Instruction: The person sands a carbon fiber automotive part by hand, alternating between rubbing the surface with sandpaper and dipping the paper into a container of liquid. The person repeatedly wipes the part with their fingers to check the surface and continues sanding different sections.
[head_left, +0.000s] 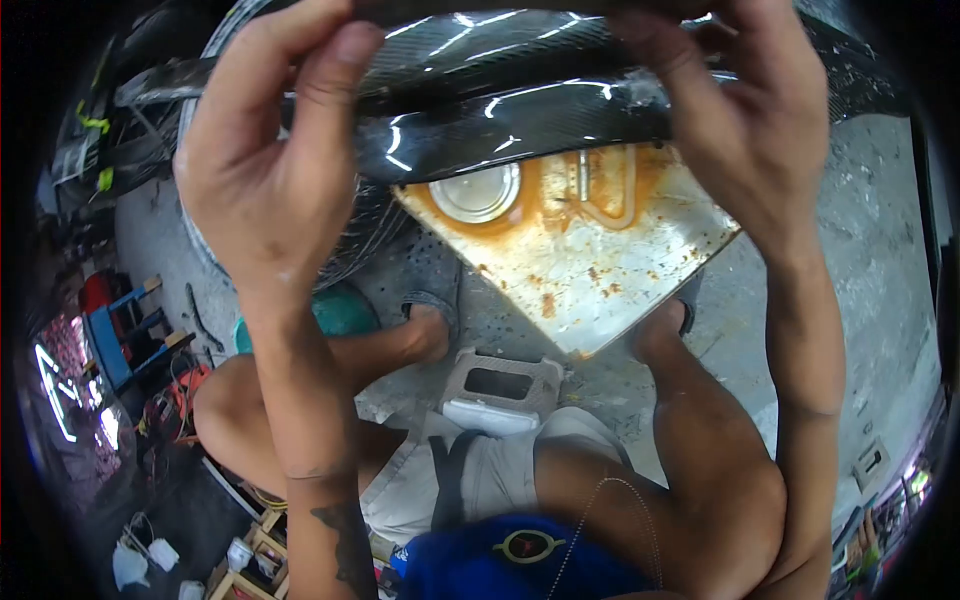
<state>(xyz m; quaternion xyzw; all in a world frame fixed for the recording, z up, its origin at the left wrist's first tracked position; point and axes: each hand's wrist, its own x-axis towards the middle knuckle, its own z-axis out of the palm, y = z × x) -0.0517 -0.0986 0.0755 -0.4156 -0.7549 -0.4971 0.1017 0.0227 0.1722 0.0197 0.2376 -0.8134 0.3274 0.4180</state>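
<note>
A glossy black carbon-fibre panel [500, 100] is held up close to the camera, across the top of the view. My left hand [270, 150] grips its left part, thumb in front and fingers curled over the upper edge. My right hand [740, 120] grips its right part the same way. Just below the panel stands a rusty white metal can [580, 240] with a round cap, on the concrete floor between my feet.
I am seated, knees apart, sandalled feet on the grey concrete floor [860, 260]. A grey concrete block [500, 385] lies between my legs. A teal bucket [345, 310] and a blue stool [125, 330] stand at the left. Tools and cables clutter the left edge.
</note>
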